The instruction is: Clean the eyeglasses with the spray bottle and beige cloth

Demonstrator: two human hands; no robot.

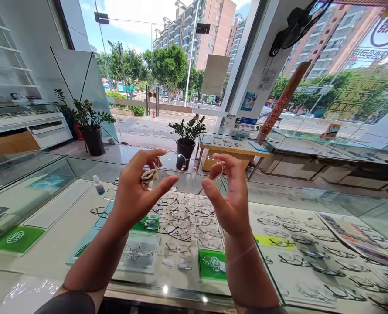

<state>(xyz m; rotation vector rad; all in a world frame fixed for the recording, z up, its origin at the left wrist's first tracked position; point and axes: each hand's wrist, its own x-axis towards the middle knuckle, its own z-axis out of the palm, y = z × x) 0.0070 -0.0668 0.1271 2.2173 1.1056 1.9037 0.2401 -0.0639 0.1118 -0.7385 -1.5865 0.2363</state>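
A pair of thin-rimmed eyeglasses (191, 163) is held up in front of me above the glass counter. My left hand (141, 185) grips its left side between curled fingers, the thumb stretched out below the lens. Tucked in that same hand is a beige cloth (150, 175). On the other side, my right hand (229, 189) holds the right edge of the frame with its fingers, its thumb pointing up below the rim. The temples of the glasses are hard to make out. Under both hands, rows of eyeglass frames (177, 235) lie inside the glass display case (168, 288).
A small spray bottle (99, 185) with blue liquid stands left of my left hand. More eyeglass frames (294, 260) and a printed sheet (357, 237) lie at the right. Beyond the counter are a potted plant (185, 144), another potted plant (94, 126) and a display table (236, 150).
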